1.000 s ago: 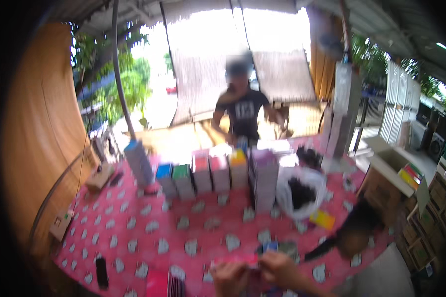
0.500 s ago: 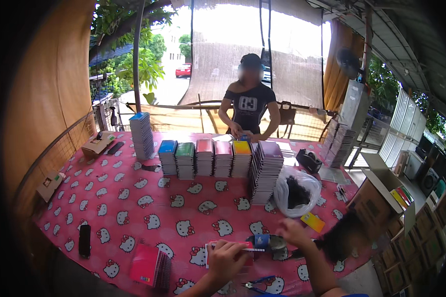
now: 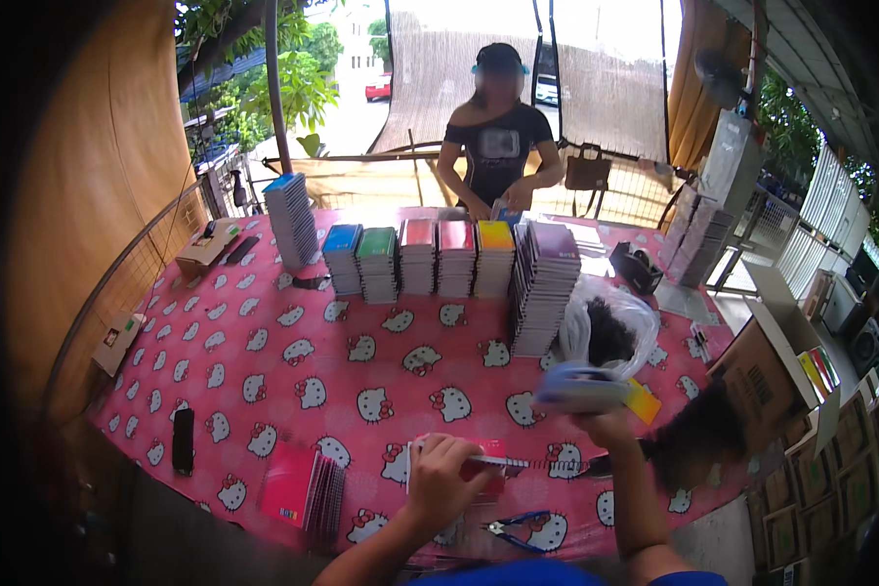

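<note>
Head view: left hand point(image 3: 446, 481) is on the red notebook point(image 3: 493, 479), fingers bent over and holding it against the pink tablecloth point(image 3: 283, 410), wire coil point(image 3: 549, 465) sticking out past its right end. Right hand point(image 3: 607, 427) is up off the table, fingers closed on a blurred blue-and-white object point(image 3: 583, 389), exact grip unclear. Blue-handled pliers point(image 3: 515, 525) lie just nearer the person, notebook pile point(image 3: 303, 488) to the left.
</note>
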Tool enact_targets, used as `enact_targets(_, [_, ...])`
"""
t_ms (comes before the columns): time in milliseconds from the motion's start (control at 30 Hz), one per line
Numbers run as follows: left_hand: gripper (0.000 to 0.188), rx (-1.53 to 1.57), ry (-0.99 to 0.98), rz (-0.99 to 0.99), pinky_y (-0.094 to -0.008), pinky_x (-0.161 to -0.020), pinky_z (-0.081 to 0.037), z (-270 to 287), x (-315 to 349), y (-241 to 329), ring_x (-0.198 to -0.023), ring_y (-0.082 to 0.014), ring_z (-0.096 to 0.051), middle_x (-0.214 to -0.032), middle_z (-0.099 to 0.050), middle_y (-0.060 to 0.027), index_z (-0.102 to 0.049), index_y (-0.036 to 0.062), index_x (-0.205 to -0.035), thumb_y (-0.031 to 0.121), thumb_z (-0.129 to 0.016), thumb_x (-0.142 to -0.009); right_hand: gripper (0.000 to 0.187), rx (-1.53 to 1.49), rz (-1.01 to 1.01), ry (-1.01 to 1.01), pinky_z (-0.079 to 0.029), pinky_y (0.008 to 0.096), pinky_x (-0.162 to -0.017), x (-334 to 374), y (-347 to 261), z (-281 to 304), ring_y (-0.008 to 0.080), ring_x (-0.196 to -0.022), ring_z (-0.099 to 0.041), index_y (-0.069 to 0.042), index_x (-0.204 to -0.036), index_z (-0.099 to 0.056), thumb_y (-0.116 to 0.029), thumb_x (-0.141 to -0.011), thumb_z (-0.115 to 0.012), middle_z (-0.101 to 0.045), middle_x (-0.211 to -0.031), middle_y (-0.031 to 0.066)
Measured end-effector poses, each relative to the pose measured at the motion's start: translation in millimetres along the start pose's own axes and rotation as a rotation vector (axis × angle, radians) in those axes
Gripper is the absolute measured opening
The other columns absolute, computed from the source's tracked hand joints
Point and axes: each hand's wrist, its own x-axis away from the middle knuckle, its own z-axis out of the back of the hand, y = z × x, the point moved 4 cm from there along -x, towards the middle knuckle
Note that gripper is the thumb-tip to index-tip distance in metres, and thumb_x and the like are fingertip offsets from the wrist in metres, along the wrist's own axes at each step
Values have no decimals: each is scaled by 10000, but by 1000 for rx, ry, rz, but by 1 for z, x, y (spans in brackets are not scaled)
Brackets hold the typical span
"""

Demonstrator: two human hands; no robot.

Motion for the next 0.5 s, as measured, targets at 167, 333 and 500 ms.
enact_targets(167, [299,26,-40,57,-425,-859,-373,3,-7,1,-872,-274,-586,-831,-635,-75,-636,84,-850,227,-815,-658,220,371,-147,-265,-478,407,-746,-16,-39,-2,145,-898,-610,-65,-855,-611,-213,-747,-732,-654,-891,29])
enact_targets(333, [360,85,-7,102,-436,-889,-419,2,-10,-4,-938,-325,-588,-905,-629,-114,-636,33,-953,145,-809,-658,298,238,188,-257,-484,376,-666,-28,-53,-15,225,-751,-628,-25,-924,-597,-97,-666,-727,-633,-807,104])
enact_targets(500, [382,310,108,304,-360,-877,-499,15,6,-22,-990,-239,-612,-1005,-638,-102,-604,1,-1071,-3,-763,-724,282,-503,-123,-255,-494,296,-689,-25,-66,-29,104,-760,-590,-9,-948,-605,-17,-697,-733,-646,-824,55])
